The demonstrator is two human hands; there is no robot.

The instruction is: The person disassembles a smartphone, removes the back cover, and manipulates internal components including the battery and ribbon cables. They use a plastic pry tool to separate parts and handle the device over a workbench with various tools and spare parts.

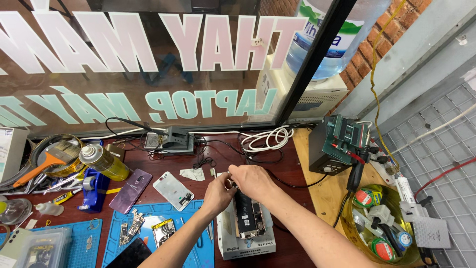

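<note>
An opened phone with its insides showing lies on a small white heating pad near the bench's front edge. Both hands meet over the phone's top end. My left hand pinches at that top edge with fingers bent together. My right hand arches over from the right, fingertips curled down onto the same spot. What sits between the fingertips is hidden.
A purple phone and a white phone frame lie left of the hands. Small parts rest on a blue mat. A yellow spray can, tape dispenser, black power unit, round tin of tools and coiled cables surround them.
</note>
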